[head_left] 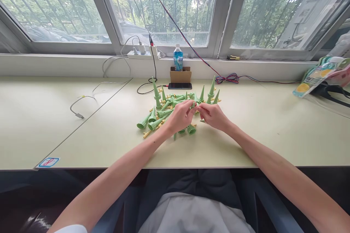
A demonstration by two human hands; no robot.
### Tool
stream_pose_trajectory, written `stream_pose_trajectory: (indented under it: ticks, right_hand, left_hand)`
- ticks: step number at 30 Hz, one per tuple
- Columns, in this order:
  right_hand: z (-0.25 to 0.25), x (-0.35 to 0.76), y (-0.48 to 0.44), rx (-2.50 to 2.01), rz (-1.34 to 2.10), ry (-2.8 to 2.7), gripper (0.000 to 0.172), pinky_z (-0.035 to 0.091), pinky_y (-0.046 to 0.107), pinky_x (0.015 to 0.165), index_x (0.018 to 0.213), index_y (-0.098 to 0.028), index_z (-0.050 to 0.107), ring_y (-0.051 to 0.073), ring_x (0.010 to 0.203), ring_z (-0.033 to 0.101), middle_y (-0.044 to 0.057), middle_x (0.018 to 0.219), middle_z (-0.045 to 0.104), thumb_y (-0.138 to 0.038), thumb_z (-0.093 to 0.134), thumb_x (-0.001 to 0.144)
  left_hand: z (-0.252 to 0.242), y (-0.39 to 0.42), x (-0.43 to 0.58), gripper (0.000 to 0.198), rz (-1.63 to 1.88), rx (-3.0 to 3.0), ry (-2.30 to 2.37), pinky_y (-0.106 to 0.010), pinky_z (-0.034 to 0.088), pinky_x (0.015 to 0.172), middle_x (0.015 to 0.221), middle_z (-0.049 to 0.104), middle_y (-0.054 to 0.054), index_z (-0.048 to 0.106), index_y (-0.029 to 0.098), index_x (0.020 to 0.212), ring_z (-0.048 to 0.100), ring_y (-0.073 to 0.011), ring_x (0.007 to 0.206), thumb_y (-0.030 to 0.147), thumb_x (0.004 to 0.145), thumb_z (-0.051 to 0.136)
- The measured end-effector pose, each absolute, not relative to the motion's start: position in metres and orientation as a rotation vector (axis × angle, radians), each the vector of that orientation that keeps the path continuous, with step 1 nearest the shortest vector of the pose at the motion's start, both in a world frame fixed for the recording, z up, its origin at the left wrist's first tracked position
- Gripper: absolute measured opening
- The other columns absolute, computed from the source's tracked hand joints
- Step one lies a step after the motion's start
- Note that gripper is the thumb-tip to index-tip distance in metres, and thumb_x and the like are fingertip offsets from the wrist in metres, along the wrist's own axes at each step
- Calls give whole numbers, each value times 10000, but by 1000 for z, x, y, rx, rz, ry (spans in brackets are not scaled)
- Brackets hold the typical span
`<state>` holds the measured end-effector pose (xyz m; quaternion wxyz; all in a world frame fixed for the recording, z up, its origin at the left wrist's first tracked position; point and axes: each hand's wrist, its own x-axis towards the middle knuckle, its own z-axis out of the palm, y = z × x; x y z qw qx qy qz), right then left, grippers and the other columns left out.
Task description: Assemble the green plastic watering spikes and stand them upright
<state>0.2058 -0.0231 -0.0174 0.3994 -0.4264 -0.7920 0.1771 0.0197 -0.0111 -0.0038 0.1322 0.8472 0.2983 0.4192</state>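
Note:
My left hand [181, 115] and my right hand [212, 115] meet over a pile of green plastic cone-shaped spikes [164, 113]. Closed in a pinch, the left fingers have a bit of green plastic showing at their tips, apparently part of a spike. The right thumb and fingers are pressed together right beside it, and what they pinch is hidden. Small yellow tube pieces [147, 134] lie among the spikes, some fitted crosswise. Several spikes stand upright, including a tall one [211, 90] behind my right hand; others lie on their sides with ribbed open ends showing.
Behind the pile are a phone [179, 86], a cardboard box [180, 76] and a blue-labelled bottle [178, 58]. A power strip [143, 55] sits on the sill. A white cable [79, 115] lies left, a coiled red-blue wire [229, 78] back right, scissors [332, 91] far right.

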Motion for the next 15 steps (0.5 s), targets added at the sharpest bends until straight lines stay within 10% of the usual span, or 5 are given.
stream_pose_trajectory:
  ticks: [15]
  right_hand:
    - [-16,206,-23,-1139,415,-1959,379,340,258,510,703,-199,503,108,478,431,-14,549,530,-441,410,980]
  left_hand:
    - [-2,-10,19,184,1306,2433,831,-246,454,585,800,613,-27,622,191,900,507,-110,610,313,957,496]
